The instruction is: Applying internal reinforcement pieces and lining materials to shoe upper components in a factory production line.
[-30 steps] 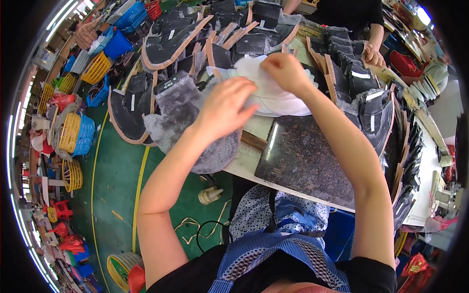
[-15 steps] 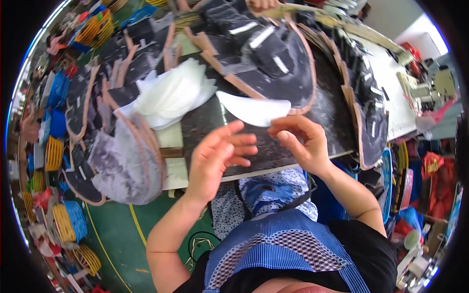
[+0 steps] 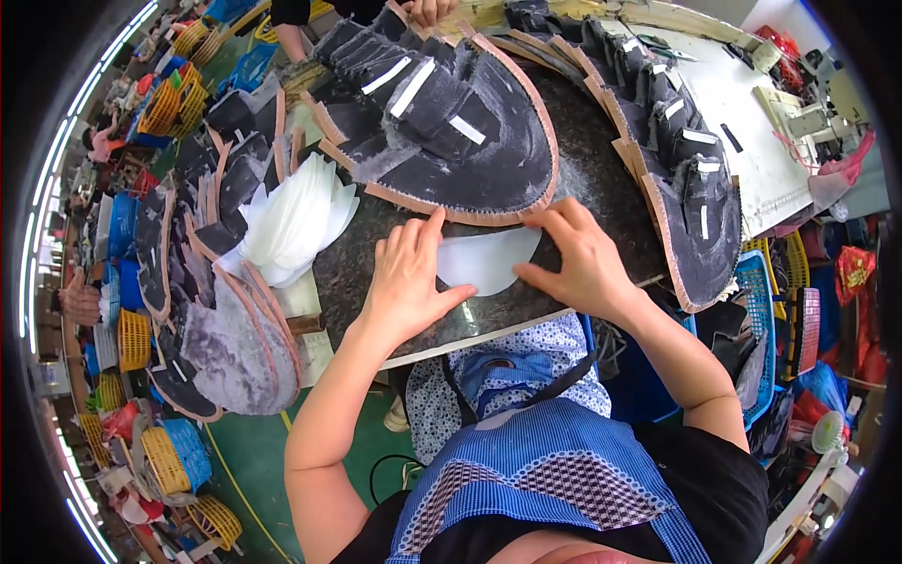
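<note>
A thin white crescent-shaped piece (image 3: 484, 259) lies on the dark tabletop against the near edge of a black boot upper (image 3: 451, 141) with a tan border. Its far edge meets that border; whether it runs underneath is hidden. My left hand (image 3: 404, 277) rests at the piece's left end, fingers stretched toward the border and thumb apart. At the right end is my right hand (image 3: 578, 263), its fingers bent, index fingertip on the border and thumb on the white piece's corner. A fanned stack of similar white pieces (image 3: 296, 221) sits to the left.
More black uppers (image 3: 695, 197) overlap in a row on the right, and grey fur-lined uppers (image 3: 235, 348) pile up at the left. Another person's hand (image 3: 430, 11) is at the far edge. A blue basket (image 3: 752, 282) stands right of the table.
Both hands have come down from above the table to the white piece and the upper's border. The white piece now lies flatter, nearer me along that border. The whole view has shifted slightly.
</note>
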Demonstrator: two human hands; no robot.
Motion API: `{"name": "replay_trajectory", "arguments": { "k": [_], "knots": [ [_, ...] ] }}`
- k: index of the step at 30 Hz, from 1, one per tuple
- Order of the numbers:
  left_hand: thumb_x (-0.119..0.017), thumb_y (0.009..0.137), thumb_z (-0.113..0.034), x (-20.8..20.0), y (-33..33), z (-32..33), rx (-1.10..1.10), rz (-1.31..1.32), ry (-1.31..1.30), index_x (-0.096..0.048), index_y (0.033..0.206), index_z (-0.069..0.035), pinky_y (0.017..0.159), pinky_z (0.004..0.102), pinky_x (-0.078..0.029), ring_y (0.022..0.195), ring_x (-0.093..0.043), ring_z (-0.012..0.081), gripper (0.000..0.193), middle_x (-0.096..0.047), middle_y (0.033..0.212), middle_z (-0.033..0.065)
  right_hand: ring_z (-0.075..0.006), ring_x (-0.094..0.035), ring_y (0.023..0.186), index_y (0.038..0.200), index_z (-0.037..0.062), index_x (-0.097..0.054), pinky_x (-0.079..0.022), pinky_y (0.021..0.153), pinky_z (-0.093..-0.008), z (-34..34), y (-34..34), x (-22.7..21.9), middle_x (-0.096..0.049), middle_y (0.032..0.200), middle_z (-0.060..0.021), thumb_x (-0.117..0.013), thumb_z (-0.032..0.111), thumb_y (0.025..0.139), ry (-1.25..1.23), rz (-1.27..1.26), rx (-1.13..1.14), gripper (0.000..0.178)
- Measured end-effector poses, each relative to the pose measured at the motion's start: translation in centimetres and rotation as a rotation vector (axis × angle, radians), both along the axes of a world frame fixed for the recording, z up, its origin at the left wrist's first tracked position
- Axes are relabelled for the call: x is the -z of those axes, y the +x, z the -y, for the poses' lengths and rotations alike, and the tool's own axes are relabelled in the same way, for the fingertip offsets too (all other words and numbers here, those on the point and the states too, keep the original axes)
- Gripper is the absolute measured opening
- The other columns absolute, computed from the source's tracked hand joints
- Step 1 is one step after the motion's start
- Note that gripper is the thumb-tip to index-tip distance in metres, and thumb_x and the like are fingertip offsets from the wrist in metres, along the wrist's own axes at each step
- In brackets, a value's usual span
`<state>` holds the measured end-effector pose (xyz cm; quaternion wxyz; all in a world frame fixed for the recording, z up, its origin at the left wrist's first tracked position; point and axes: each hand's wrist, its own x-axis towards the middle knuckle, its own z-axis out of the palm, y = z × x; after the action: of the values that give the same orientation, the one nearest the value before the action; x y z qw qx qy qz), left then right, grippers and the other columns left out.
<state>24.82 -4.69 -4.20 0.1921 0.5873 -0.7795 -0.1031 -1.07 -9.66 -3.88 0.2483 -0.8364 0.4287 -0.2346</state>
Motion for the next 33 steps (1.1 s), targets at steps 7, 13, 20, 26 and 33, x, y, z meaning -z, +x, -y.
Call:
{"name": "replay_trajectory", "arguments": {
  "k": [7,13,20,26,33],
  "knots": [
    [-0.083,0.077,-0.027,-2.3,-0.2,-1.3,0.185,-0.106,0.182,-0.064,0.090,-0.003,0.074,0.0386,-0.046,0.086,-0.060,0.0306,0.034,-0.058,0.086,0.0101,-0.0259,-0.059,0.107,0.121,0.0038,-0.059,-0.049,0.094,-0.0375,0.7,-0.1,-0.9,-0.057,0.118,-0.0154,-0.084,0.023,0.077,0.016,0.056,-0.085,0.055],
    [-0.080,0.085,-0.026,-4.4,-2.8,0.0,0.086,-0.596,0.441,-0.062,0.089,-0.001,0.069,0.0372,-0.051,0.077,-0.067,0.0208,0.031,-0.064,0.078,0.0120,-0.0071,-0.059,0.073,0.097,0.0028,-0.073,-0.048,0.067,-0.0225,4.0,-3.4,-3.5,-0.068,0.081,-0.0016,-0.077,0.021,0.090,0.788,0.483,-0.227,0.020],
    [-0.074,0.092,-0.025,-3.3,-3.4,8.7,-0.177,-0.491,0.366,-0.066,0.082,-0.001,0.053,0.0240,-0.048,0.057,-0.061,0.0080,0.027,-0.067,0.069,0.0026,-0.0173,-0.064,0.075,0.089,-0.0030,-0.071,-0.050,0.071,-0.0316,14.2,-2.2,-0.2,-0.069,0.081,-0.0093,-0.078,0.024,0.084,0.163,0.175,-0.067,0.028],
    [-0.073,0.092,-0.029,-1.4,-3.9,8.8,-0.213,-0.284,0.346,-0.066,0.078,0.000,0.054,0.0259,-0.049,0.056,-0.063,0.0088,0.033,-0.068,0.066,0.0051,-0.0183,-0.065,0.075,0.089,-0.0019,-0.070,-0.051,0.070,-0.0323,15.2,-2.5,1.8,-0.069,0.081,-0.0094,-0.078,0.022,0.084,0.223,0.185,-0.096,0.026],
    [-0.076,0.088,-0.028,-1.3,-4.7,8.6,-0.172,-0.026,0.140,-0.067,0.088,-0.005,0.055,0.0327,-0.049,0.059,-0.064,0.0183,0.024,-0.066,0.068,0.0055,-0.0247,-0.065,0.082,0.086,0.0004,-0.068,-0.053,0.069,-0.0362,14.9,-2.0,2.2,-0.064,0.089,-0.0082,-0.077,0.016,0.080,0.000,0.096,-0.153,0.019]
  ]
}}
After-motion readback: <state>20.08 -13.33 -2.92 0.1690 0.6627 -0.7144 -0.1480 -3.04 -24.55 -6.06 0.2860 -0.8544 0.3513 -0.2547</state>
